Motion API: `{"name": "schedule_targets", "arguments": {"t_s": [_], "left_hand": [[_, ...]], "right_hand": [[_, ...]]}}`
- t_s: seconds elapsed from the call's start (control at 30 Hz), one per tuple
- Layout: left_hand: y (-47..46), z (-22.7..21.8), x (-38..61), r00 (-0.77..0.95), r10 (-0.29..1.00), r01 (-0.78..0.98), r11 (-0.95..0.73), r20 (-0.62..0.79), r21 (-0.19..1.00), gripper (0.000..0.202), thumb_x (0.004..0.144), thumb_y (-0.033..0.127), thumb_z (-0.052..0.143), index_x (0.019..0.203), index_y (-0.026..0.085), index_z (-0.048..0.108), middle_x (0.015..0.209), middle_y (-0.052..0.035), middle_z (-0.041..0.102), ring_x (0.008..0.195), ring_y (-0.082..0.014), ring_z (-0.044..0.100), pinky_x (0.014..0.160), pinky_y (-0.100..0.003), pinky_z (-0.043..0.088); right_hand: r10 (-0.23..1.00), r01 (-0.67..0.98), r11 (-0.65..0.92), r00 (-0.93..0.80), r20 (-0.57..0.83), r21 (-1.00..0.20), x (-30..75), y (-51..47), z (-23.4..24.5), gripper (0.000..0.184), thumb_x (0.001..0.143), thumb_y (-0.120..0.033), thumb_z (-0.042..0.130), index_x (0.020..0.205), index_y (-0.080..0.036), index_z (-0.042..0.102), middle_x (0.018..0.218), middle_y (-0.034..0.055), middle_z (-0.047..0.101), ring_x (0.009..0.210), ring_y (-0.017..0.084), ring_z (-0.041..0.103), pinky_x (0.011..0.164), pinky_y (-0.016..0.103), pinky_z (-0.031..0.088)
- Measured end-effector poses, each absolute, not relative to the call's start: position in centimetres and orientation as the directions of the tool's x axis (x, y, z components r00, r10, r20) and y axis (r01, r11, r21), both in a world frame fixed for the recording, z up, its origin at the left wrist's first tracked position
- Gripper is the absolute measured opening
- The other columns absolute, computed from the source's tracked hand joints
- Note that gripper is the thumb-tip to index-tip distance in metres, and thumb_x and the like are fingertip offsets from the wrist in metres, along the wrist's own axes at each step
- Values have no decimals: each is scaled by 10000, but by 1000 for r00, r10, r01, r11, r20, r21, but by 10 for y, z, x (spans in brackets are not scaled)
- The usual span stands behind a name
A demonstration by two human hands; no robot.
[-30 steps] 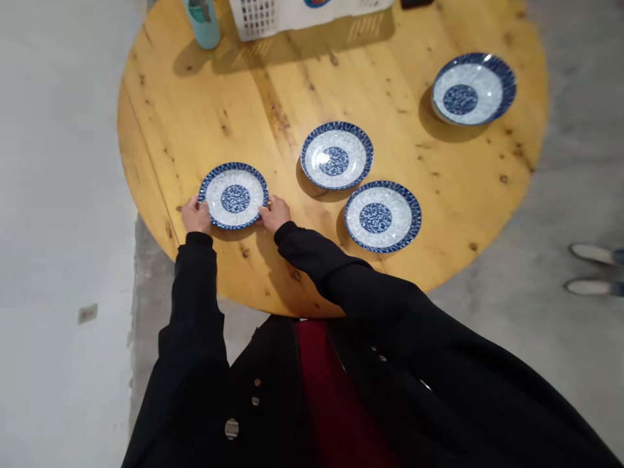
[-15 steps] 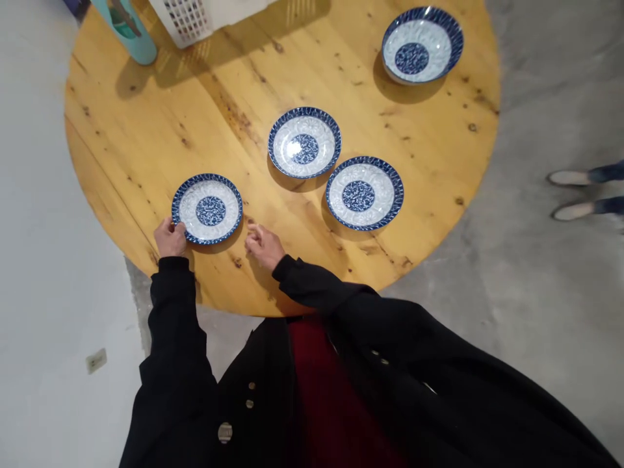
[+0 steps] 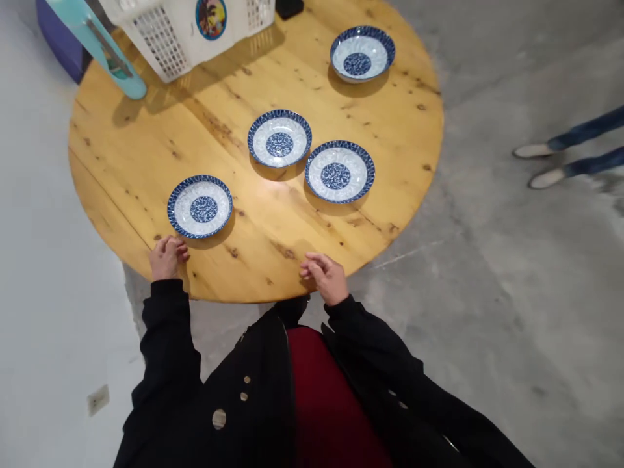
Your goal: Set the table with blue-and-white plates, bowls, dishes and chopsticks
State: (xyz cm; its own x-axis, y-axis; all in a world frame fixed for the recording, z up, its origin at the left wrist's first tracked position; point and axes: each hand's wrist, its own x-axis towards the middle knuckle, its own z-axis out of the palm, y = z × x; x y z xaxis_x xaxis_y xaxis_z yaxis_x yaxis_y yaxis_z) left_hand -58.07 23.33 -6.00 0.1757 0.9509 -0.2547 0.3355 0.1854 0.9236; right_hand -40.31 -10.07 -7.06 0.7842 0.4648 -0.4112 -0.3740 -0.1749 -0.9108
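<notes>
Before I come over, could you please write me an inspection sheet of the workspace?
Surface: round, knotty wooden table.
Job's things: left plate, middle plate, right plate and bowl, all blue and white, facing up.
Clutter: white basket, turquoise container and dark object toward the far side.
Hands: left hand beside the left plate, no grip seen; right hand by the table's near edge, holding nothing visible.
Cables: nothing seen.
Surroundings: grey floor, wall socket, another person's legs at right.

The left hand [image 3: 168, 257] hovers just beside a blue-rimmed plate [image 3: 200, 207] on the round table [image 3: 253, 253], while the right hand [image 3: 325, 276], fingers curled, is near the table's front edge.
</notes>
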Motion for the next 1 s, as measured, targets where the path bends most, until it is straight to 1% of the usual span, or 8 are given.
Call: {"name": "schedule_targets", "arguments": {"t_s": [0.1, 0.17, 0.33, 0.53, 0.6, 0.73, 0.9, 1.0], "left_hand": [[203, -51, -621, 170, 930, 347, 254, -327, 903, 358, 671, 411, 688, 923, 171, 603, 772, -14, 643, 593, -101, 603, 555, -233, 527], [185, -45, -652, 201, 913, 385, 260, -356, 886, 343, 665, 393, 692, 916, 167, 627, 780, -29, 671, 627, -115, 636, 580, -235, 543], [168, -28, -709, 236, 892, 433, 259, -386, 863, 306, 651, 361, 715, 884, 168, 668, 787, -52, 705, 677, -142, 672, 598, -239, 558], [191, -13, -706, 316, 887, 385, 206, -338, 900, 300, 683, 372, 704, 903, 169, 678, 817, -53, 706, 697, -146, 680, 609, -249, 565], [204, -13, -697, 353, 875, 372, 193, -331, 908, 299, 701, 367, 696, 914, 158, 679, 818, -59, 706, 700, -147, 681, 613, -250, 565], [240, -16, -686, 432, 824, 373, 206, -366, 905, 324, 715, 362, 695, 943, 132, 682, 813, -72, 705, 702, -145, 677, 622, -248, 562], [300, -22, -681, 584, 723, 410, 131, -370, 902, 411, 737, 396, 686, 1043, 121, 688, 873, -77, 714, 721, -126, 667, 649, -237, 551], [335, -26, -666, 651, 647, 445, 97, -397, 890, 437, 755, 395, 676, 1081, 103, 675, 875, -80, 704, 736, -138, 668, 647, -243, 553]], "right_hand": [[341, -421, -136, 830, -442, -897, -430, -131, -83, 371, 682, -490, 675, 915, -203, 646, 738, 45, 718, 593, 174, 670, 547, 309, 562], [293, -447, -117, 838, -461, -887, -455, -145, -91, 360, 658, -482, 680, 884, -203, 652, 719, 46, 716, 571, 171, 664, 519, 299, 551], [231, -510, -88, 825, -515, -856, -520, -166, -91, 343, 628, -475, 676, 838, -204, 667, 688, 52, 714, 548, 178, 667, 494, 296, 545], [188, -502, -78, 841, -507, -862, -559, -165, -78, 329, 610, -466, 703, 817, -210, 681, 675, 53, 715, 544, 179, 666, 493, 290, 542], [174, -498, -74, 847, -503, -864, -564, -152, -76, 334, 605, -458, 701, 819, -201, 683, 674, 54, 714, 545, 173, 664, 495, 281, 537], [152, -502, -69, 849, -506, -862, -575, -101, -75, 359, 597, -459, 697, 828, -185, 676, 677, 52, 710, 541, 163, 658, 496, 271, 530], [182, -495, -27, 852, -491, -869, -593, -12, -70, 402, 594, -458, 721, 855, -157, 665, 688, 46, 713, 552, 146, 660, 515, 250, 529], [166, -488, 17, 862, -479, -873, -602, 35, -67, 401, 621, -449, 738, 884, -157, 659, 704, 34, 710, 565, 142, 660, 530, 255, 543]]}}
